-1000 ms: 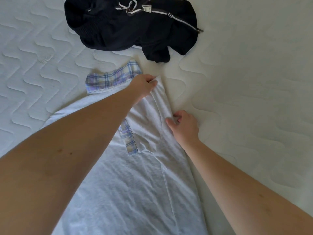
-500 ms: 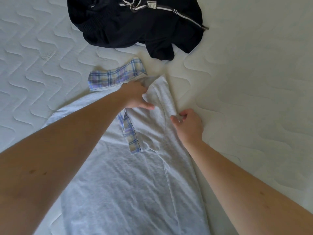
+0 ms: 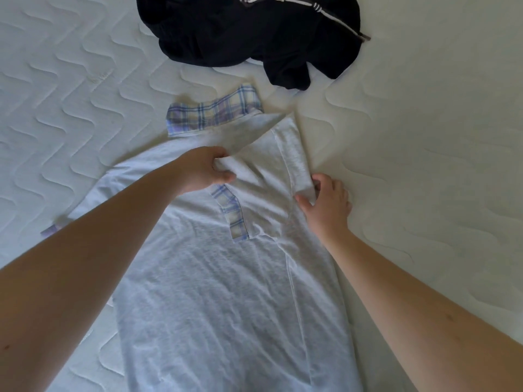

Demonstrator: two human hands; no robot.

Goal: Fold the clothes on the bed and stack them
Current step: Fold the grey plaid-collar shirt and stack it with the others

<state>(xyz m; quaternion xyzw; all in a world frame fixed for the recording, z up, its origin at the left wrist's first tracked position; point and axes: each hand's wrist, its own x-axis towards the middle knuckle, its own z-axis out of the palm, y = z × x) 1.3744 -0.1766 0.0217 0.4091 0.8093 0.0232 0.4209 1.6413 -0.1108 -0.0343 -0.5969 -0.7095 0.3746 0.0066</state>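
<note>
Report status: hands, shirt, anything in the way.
Left hand and right hand grip pale grey plaid-collared shirt. Right side folded in. Crumpled dark garment beyond, clear.

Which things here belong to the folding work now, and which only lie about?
In the job:
- pale polo shirt, gripped by left hand and right hand
- dark garment, still unfolded

Lying about:
- only the quilted mattress beneath

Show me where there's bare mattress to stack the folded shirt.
Bare mattress runs right of the grey shirt, below the dark garment. More lies left of the plaid collar. Crowded: top centre and the middle, where the left hand and right hand grip the shirt.
</note>
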